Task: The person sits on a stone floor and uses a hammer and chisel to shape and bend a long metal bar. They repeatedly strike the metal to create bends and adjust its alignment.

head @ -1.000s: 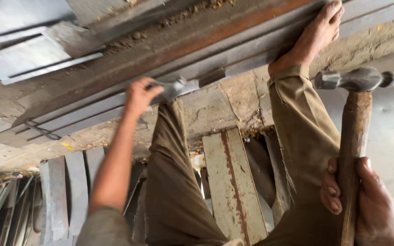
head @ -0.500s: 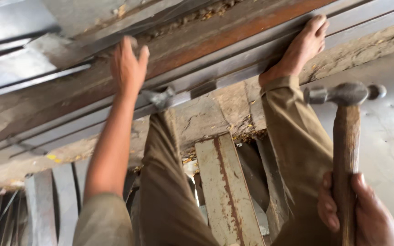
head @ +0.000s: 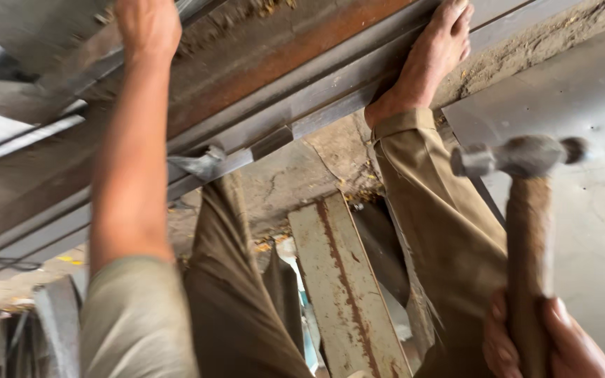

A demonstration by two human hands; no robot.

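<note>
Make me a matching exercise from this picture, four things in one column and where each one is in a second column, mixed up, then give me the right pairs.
Things:
1. hammer
2. left hand
3. bare foot
4. rusty flat strip

Places:
A. pressed on the long metal bars at the top right
B. lying on the ground between the legs
C. reaching up to the metal at the top left
D. held upright in the right hand, lower right

Pairs: 1-D, 2-C, 3-A, 4-B
</note>
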